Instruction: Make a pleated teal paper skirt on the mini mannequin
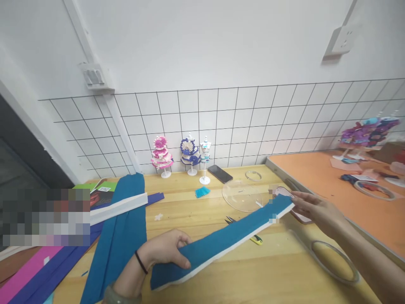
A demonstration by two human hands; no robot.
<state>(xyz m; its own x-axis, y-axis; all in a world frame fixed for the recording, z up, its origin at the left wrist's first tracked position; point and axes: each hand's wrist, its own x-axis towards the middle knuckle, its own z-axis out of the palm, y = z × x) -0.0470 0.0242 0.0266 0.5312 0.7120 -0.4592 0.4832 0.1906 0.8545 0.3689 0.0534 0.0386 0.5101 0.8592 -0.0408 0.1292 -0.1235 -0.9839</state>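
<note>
A teal crepe paper strip [228, 236] with a white layer along its lower edge stretches at a slant above the wooden table. My left hand [171, 250] grips its near left end, the thumb on top and the other fingers partly hidden. At the far right end, my right hand [316, 207] pinches a corner between thumb and fingers. Under the strip lie scissors [257, 240] with a yellow and black handle, their middle covered by it. A small fan of pleated bright blue paper [202, 192] lies beyond the strip.
Long teal [123, 236], purple and pink strips are layered at left under a white strip [118, 207]. A clear round plate [237, 196], a phone [220, 173] and small decorated stands [191, 154] are at the back. A ring [335, 261] lies at right, beside an orange-topped table [319, 173].
</note>
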